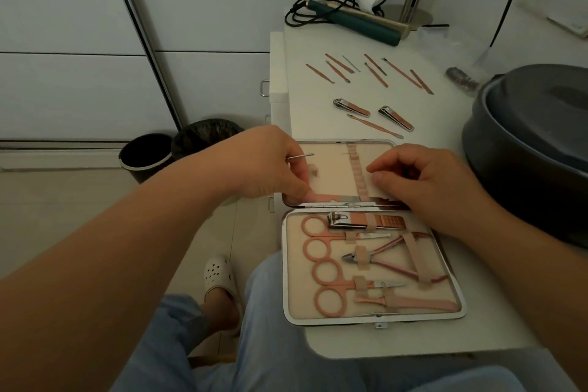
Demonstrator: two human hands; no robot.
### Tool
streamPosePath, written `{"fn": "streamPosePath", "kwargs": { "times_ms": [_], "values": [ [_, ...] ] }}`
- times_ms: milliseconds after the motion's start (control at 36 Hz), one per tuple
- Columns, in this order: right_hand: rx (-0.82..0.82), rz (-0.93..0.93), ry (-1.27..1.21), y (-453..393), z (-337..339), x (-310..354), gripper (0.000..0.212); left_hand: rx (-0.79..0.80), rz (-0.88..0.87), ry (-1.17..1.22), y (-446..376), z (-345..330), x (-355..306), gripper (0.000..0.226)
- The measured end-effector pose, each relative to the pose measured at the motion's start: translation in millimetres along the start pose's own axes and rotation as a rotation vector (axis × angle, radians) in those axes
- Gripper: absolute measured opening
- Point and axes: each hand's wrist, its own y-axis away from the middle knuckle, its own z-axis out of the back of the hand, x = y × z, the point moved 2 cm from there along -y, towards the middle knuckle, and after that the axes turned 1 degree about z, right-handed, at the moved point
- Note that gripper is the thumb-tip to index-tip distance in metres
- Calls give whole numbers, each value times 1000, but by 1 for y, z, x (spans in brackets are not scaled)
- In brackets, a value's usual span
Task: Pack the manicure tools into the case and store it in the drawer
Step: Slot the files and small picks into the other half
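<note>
Your left hand [270, 162] pinches a pink tool [327, 197] along the near edge of the open case [375, 321]'s far half; a thin metal pick [300, 156] pokes out between its fingers. Your right hand [426, 181] curls its fingers at the elastic loops [358, 172]; whether they hold anything, I cannot tell. More tools [369, 70] lie loose on the bench [445, 111] beyond.

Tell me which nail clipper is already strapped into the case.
The largest clipper, held under an elastic loop along the top of the case's near half. The two smaller clippers lie loose on the table.
</note>
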Motion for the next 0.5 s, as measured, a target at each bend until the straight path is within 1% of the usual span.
{"fn": "streamPosePath", "kwargs": {
  "times_ms": [139,333,500],
  "values": [
    [-11,-1,7,-1,-1,0,20,-31,-14,-34,3,-3,-4,16],
    [-17,0,10,0,-1,2,20,11,-65,-107,1,-7,-15,17],
    [-19,-19,30,-1,-2,2,19,-33,-75,-142,-1,-9,-18,20]
  ]
}}
